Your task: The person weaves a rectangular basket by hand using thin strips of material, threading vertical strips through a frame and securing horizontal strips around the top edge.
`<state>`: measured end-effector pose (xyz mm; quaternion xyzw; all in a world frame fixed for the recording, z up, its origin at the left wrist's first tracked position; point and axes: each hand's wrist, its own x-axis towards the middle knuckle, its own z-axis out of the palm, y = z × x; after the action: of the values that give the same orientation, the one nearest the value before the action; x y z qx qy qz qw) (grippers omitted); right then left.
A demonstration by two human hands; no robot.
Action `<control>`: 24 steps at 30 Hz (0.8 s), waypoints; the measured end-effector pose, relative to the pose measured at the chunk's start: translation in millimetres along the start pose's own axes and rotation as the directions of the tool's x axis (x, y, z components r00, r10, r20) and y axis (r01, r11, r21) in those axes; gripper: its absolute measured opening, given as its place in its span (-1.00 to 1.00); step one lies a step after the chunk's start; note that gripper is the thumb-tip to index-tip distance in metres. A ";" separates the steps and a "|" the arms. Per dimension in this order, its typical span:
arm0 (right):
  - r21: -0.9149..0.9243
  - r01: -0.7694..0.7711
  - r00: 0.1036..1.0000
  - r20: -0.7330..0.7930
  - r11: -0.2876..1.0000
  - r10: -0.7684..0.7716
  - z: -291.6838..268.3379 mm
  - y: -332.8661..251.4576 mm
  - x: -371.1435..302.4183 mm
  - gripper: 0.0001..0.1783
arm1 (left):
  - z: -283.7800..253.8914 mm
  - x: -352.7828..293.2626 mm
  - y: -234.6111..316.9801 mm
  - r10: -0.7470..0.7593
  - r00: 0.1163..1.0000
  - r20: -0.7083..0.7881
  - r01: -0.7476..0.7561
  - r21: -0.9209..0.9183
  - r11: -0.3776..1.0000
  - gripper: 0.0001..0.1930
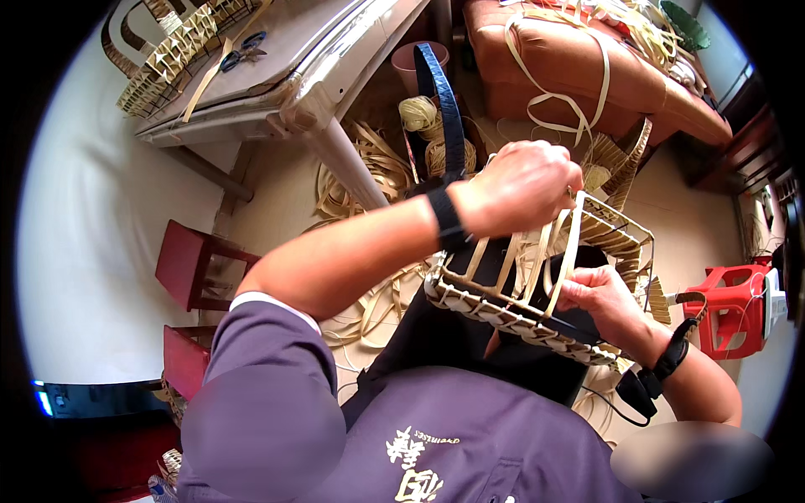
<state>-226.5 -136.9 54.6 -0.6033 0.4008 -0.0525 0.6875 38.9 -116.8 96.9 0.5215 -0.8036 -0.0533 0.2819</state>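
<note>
This looks like a room in a home that doubles as a small basket-weaving workshop. The homely side shows in a padded orange-brown sofa (558,67), a red plastic stool (721,293) and a pink bin (405,63). The craft side shows in pale strips (650,33) heaped on that sofa, loose coils (369,163) strewn over the floor (683,205), and a worktop (293,33) bearing scissors (243,54) and a woven basket (186,44), with a basket frame (507,313) over the person's lap (415,331)

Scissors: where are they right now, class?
In the head view's upper left, the scissors lie on the table, beside a pale flat strip.
</note>
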 end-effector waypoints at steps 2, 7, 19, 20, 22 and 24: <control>0.126 -0.108 0.993 0.063 0.986 0.101 -6.7 8.4 -5.9 -0.67 | 0.9 -34.6 24.2 0.004 0.997 -0.082 -0.016 -0.149 0.989 -0.80; 0.216 -0.219 0.973 0.122 0.952 0.196 -11.6 8.0 11.2 -0.73 | 28.3 -123.8 55.0 -0.200 0.954 0.224 0.290 -0.522 0.802 -0.76; 0.290 -0.126 0.973 0.220 0.949 0.062 -11.7 16.4 39.2 -0.67 | 122.9 -141.6 56.3 -0.398 0.784 0.477 0.525 -0.851 0.014 -0.31; 0.322 -0.139 0.967 0.248 0.937 0.058 -11.3 16.8 39.9 -0.66 | 124.3 -140.4 56.0 -0.396 0.781 0.483 0.532 -0.846 0.017 -0.31; 0.289 -0.120 0.969 0.244 0.950 0.048 -13.4 19.3 43.0 -0.67 | 129.1 -139.0 52.9 -0.435 0.757 0.487 0.512 -0.856 -0.067 -0.35; 0.202 -0.086 0.970 0.240 0.976 0.036 -17.9 24.5 48.8 -0.68 | 136.1 -143.0 54.7 -0.481 0.764 0.431 0.481 -0.877 -0.021 -0.48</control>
<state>-214.7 -171.6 10.3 -0.5163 0.3273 -0.0019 0.7914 -32.0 3.6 -52.9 0.4643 -0.3495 -0.6376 0.5057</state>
